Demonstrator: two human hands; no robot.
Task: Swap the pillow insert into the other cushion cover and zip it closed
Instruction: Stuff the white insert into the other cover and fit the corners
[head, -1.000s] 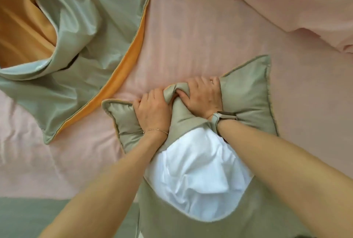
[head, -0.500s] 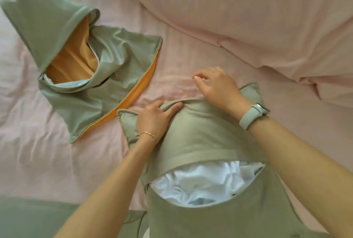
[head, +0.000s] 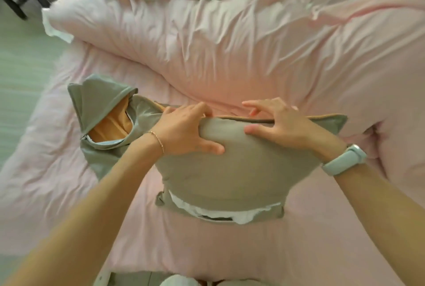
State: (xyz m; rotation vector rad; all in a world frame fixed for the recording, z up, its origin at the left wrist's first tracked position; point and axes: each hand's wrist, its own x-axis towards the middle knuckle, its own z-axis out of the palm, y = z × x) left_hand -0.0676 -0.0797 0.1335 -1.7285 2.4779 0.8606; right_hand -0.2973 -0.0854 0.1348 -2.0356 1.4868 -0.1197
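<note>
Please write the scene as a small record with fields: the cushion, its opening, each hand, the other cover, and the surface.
cushion: taupe cushion cover filled with the white insert, lying on the bed
opening: near edge, unzipped; insert shows through the gap
left hand: fingers spread, pressing the far left corner of the cushion
right hand: fingers spread, touching the far edge of the cushion
other cover: empty green cover with orange lining, crumpled to the left of the cushion
surface: pink bed sheet, pink duvet behind
</note>
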